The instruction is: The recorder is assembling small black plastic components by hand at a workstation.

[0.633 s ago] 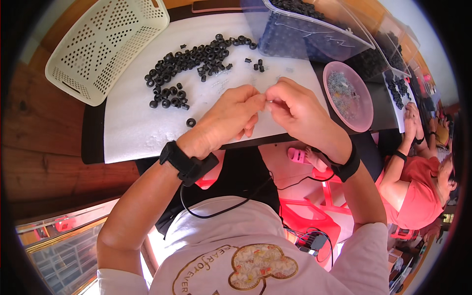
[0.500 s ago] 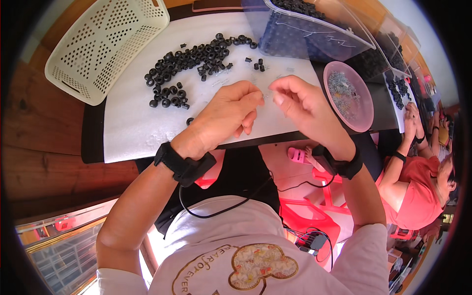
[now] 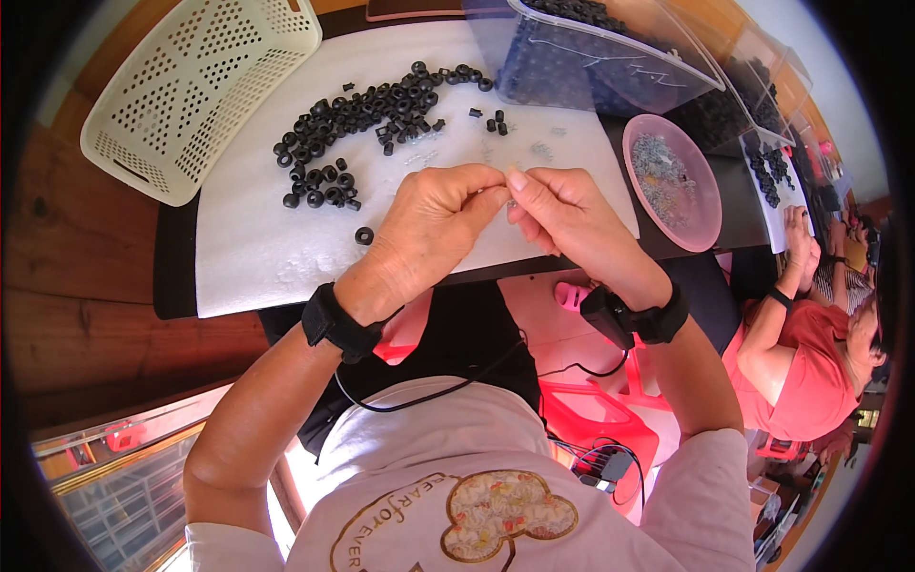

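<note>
My left hand (image 3: pixel 440 212) and my right hand (image 3: pixel 575 205) meet over the front part of a white sheet (image 3: pixel 262 267). Both are closed in a pinch, thumbs and fingertips touching. Whatever sits between the fingertips is too small to make out. A lone black ring-shaped part (image 3: pixel 364 235) lies beside my left wrist. Beyond my hands spreads a loose pile of small black round parts (image 3: pixel 367 112), with a few black pieces (image 3: pixel 496 122) apart on its right. Tiny clear or grey pieces (image 3: pixel 540 151) are scattered on the sheet beyond my right hand.
A pink bowl (image 3: pixel 705 208) of small pale pieces stands right of the sheet. Clear bins (image 3: pixel 610 84) of black parts are at the back right, and a cream perforated basket (image 3: pixel 107 114) at the far left. Another person in a coral shirt (image 3: pixel 805 377) sits at the right.
My hands have come together; the gap between their fingertips has closed. The black ring by my left wrist, partly covered before, now shows fully.
</note>
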`<state>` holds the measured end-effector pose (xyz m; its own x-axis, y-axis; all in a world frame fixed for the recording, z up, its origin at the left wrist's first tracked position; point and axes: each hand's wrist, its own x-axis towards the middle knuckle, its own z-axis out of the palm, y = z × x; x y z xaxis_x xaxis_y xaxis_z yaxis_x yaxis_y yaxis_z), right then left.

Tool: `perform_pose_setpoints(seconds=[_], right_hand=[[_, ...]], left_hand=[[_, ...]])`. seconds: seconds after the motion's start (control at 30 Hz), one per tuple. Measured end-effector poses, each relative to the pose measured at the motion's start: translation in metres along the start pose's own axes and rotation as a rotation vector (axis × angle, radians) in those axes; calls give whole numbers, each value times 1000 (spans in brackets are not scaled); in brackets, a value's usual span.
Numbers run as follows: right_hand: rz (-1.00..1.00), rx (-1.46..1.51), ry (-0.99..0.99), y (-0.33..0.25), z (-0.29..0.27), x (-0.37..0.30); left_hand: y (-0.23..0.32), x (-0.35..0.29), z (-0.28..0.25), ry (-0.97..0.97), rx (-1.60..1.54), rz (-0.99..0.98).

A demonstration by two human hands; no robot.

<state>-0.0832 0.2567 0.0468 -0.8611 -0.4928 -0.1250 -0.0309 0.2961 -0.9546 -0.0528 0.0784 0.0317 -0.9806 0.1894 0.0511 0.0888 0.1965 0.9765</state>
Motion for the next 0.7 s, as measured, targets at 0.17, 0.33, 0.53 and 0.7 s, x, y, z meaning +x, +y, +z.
perform_pose_setpoints(seconds=[0.17,0.33,0.53,0.7], right_hand=[[-42,55,15,12,-1,0],[-224,-67,91,18,4,2],[-234,-212,112,19,-12,6],[-145,-240,41,17,-22,8]], left_hand=[[0,-1,-2,-6,40,26],[-5,0,-5,-27,-36,-66],[3,6,-9,-62,-45,-220],[4,7,-12,-64,-111,-260]])
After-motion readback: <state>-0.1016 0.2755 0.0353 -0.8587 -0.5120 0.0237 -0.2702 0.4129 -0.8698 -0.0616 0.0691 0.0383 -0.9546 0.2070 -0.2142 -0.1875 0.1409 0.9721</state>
